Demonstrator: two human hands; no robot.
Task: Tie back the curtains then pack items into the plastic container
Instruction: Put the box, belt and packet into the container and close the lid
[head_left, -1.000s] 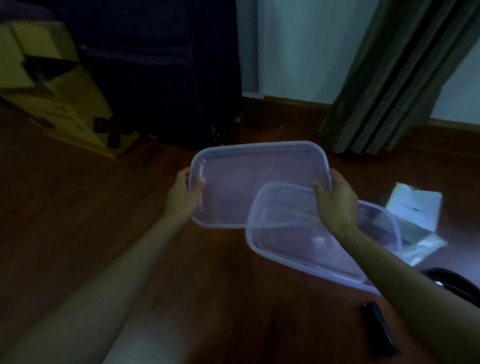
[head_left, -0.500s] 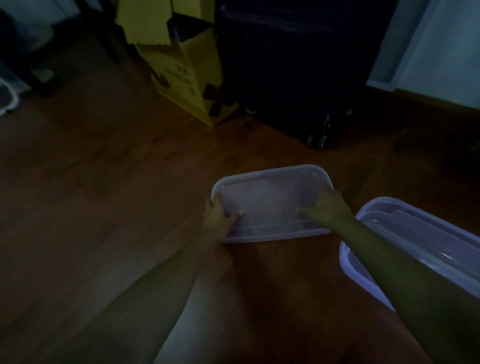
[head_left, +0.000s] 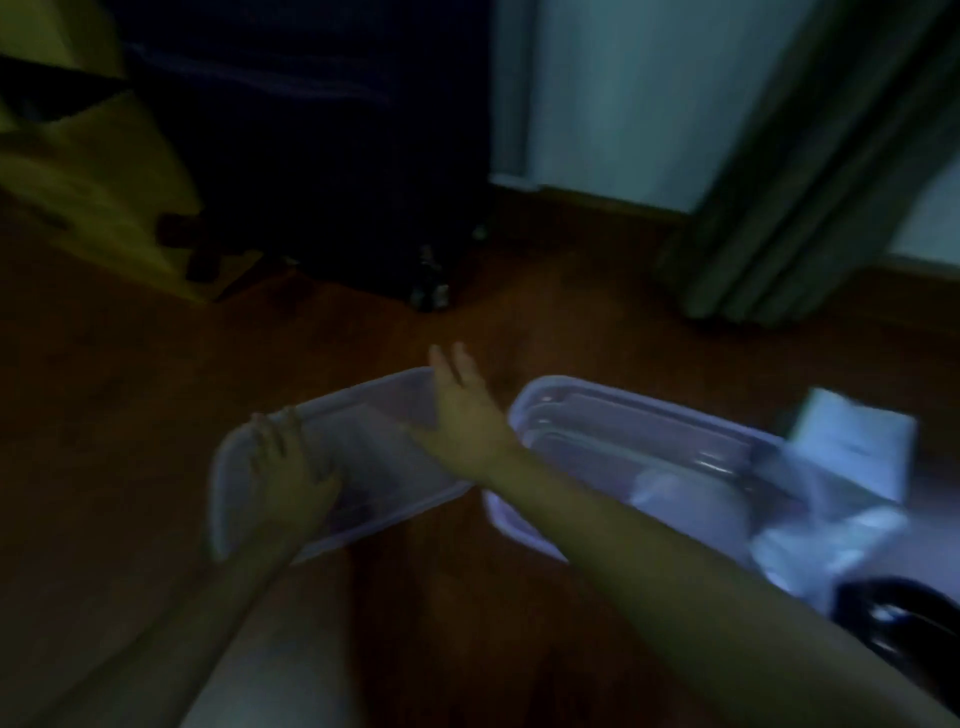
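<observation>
The room is dim and the view is smeared with motion. A clear plastic lid (head_left: 363, 467) lies flat on the wooden floor (head_left: 130, 415), and both hands are over it. The left hand (head_left: 291, 473) rests palm down on the lid's near-left part, fingers spread, gripping nothing. The right hand (head_left: 460, 410) is open too, fingers straight and pointing away, at the lid's far-right corner; whether it touches the plastic I cannot tell.

Just right of the right forearm sits the container (head_left: 623, 452), open side up, close beside the lid but apart from it. Past the container's right end lie a white box (head_left: 857, 441) and some crumpled clear wrap (head_left: 831, 540), and nearer than those a dark round thing (head_left: 904, 618), too blurred to name.

Beyond the hands stands a dark suitcase (head_left: 311, 156); to its left a yellow carton (head_left: 88, 171). Far off to the right the curtain (head_left: 810, 182) hangs bunched, its hem on the floor.
</observation>
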